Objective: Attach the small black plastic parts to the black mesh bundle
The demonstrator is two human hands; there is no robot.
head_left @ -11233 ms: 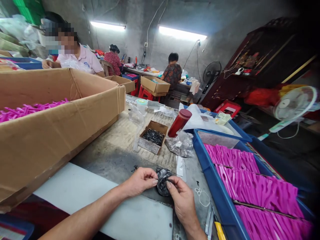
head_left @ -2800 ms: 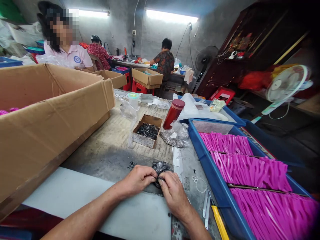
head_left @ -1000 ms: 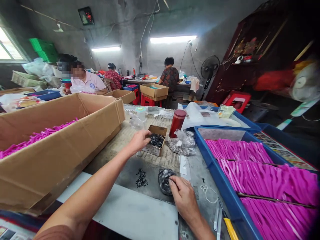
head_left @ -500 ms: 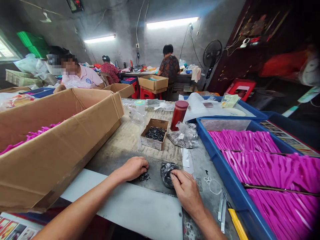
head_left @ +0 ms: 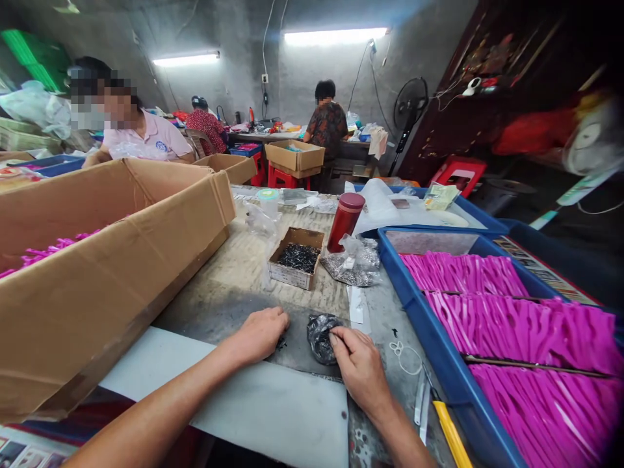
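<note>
My left hand (head_left: 262,330) rests on the dark work surface with its fingers curled downward. Beneath and beside its fingertips lie small black pieces (head_left: 281,343), mostly covered by the hand; what the fingers hold is hidden. With thumb and forefinger, my right hand (head_left: 359,359) pinches the edge of a clear plastic bag (head_left: 322,335) with dark contents. Beyond the hands stands a small open cardboard box (head_left: 292,276) holding many thin black pieces. A second plastic bag (head_left: 353,263), with small metallic bits, lies beside it.
A long cardboard box (head_left: 112,279) with magenta parts fills the left. On the right, a blue tray (head_left: 419,312) holds rows of magenta plastic parts (head_left: 526,331). A red canister (head_left: 345,221), a yellow-handled tool (head_left: 451,432) and a white cord loop (head_left: 409,359) are nearby. Several people sit farther back.
My left hand has shifted over the black pieces and now covers most of them. My right hand still pinches the bag. The camera view has turned slightly.
</note>
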